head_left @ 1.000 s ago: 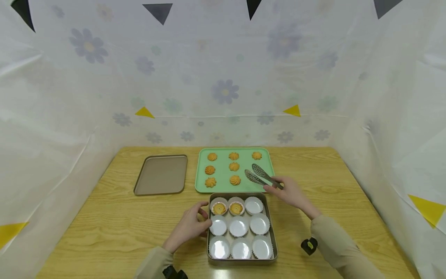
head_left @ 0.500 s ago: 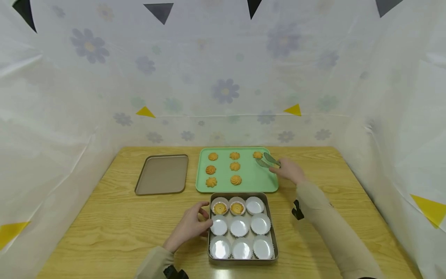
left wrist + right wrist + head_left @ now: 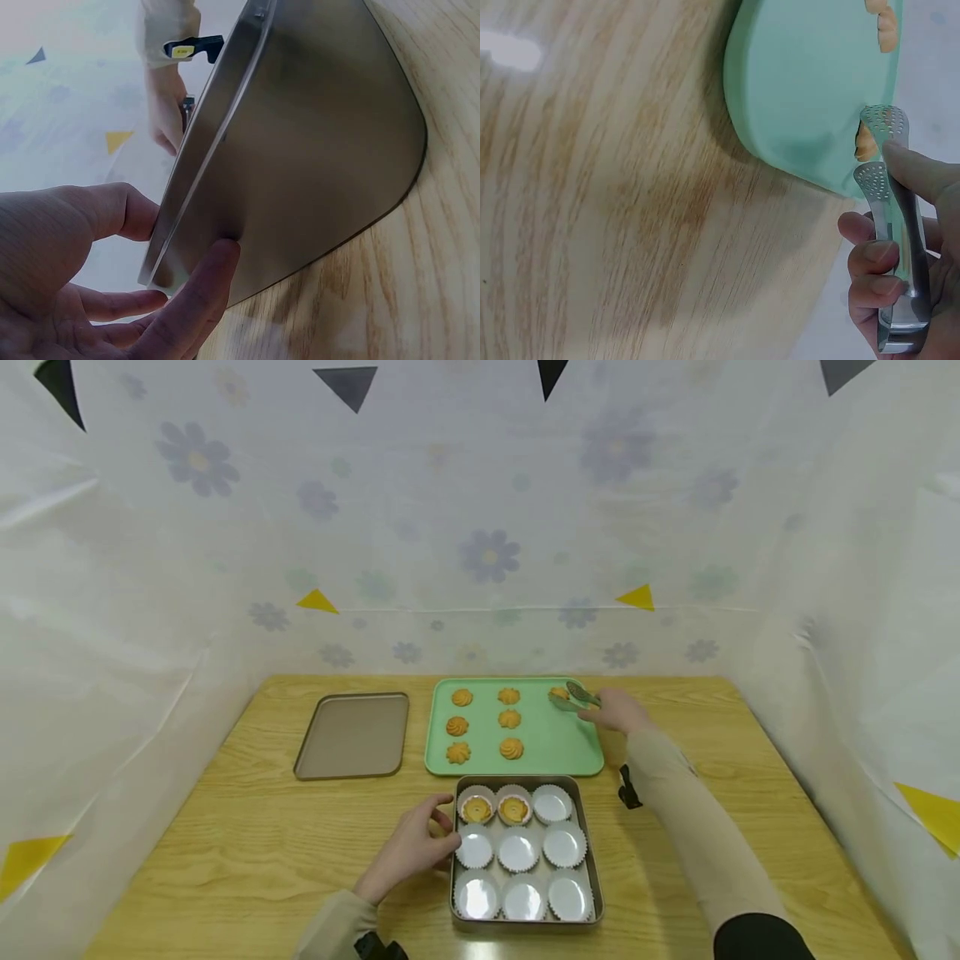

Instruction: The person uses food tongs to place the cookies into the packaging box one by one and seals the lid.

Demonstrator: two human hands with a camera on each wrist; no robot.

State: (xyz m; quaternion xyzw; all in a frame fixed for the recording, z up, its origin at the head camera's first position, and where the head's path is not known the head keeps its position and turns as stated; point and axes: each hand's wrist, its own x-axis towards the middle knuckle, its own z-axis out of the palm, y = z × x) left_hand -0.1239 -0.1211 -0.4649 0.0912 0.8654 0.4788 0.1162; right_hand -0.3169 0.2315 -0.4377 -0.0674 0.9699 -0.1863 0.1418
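Observation:
My right hand [image 3: 617, 710] holds metal serving tongs [image 3: 900, 247] with perforated heads. The heads of the tongs are apart, at a cookie [image 3: 558, 692] in the far right corner of the green tray [image 3: 555, 743]; they partly hide the cookie. My left hand [image 3: 412, 845] grips the left wall of a deep metal baking pan [image 3: 322, 135], the thumb at the rim and a finger against the outer side. The pan contains rows of white paper cups [image 3: 518, 849]. Two cups in the far row hold a cookie each, and the others show bare bottoms.
Several more cookies [image 3: 510, 718] lie in two columns on the green tray's left and middle. A flat brown tray [image 3: 352, 735] lies left of it on the wooden table [image 3: 300, 860]. A white flowered sheet [image 3: 420, 527] surrounds the table.
My right hand has carried the tongs away from me, from the near right of the green tray to the far right cookie. The left hand stays at the pan.

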